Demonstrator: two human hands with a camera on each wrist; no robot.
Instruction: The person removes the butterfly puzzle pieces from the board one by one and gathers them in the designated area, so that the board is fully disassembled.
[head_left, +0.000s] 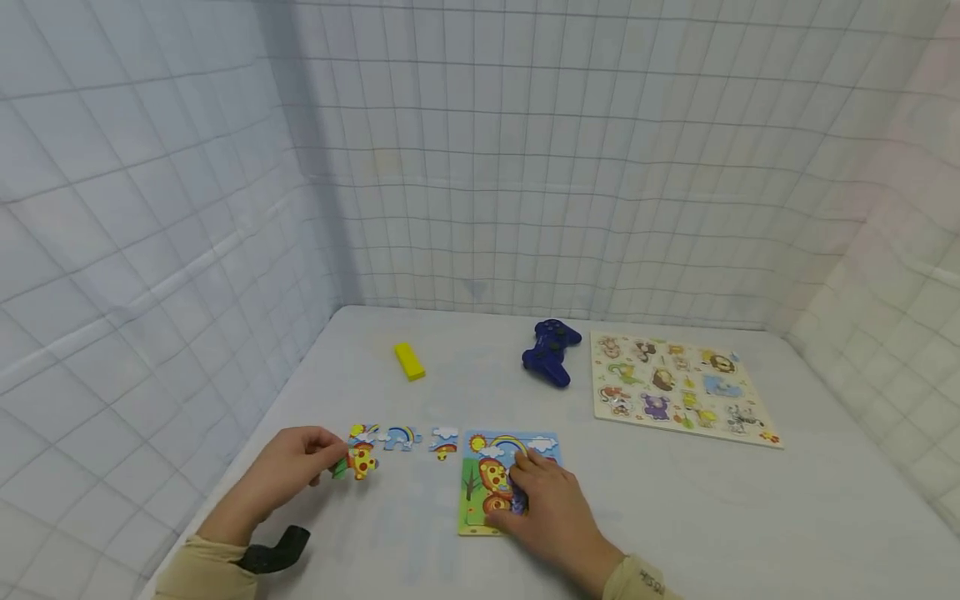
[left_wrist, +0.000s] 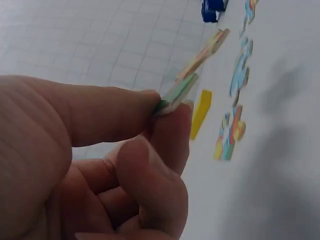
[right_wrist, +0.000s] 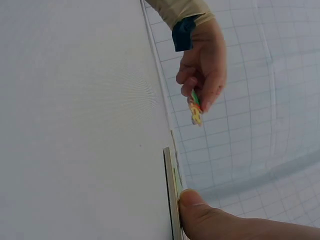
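Head view: near the left edge of the counter (head_left: 408, 537), keep the left hand (head_left: 292, 458) pinched by thumb and finger on the green part of the puzzle piece (head_left: 362, 463), raised off the surface, with the yellow tab left free for lining up. Lower level rather than tilted, and press straight down, so as not to nudge the sun piece (head_left: 362, 433) and rainbow piece (head_left: 401, 438), lying just beyond toward the far edge. Leave the cloud piece (head_left: 443, 441), slightly apart toward the right edge, in line with that row. Farther right, well in from the far edge, steady the picture board (head_left: 472, 492) lightly with the right hand (head_left: 551, 500), resting there with thumb and fingertips apart. Preferably uncover the hidden part for comparing before joining anything.
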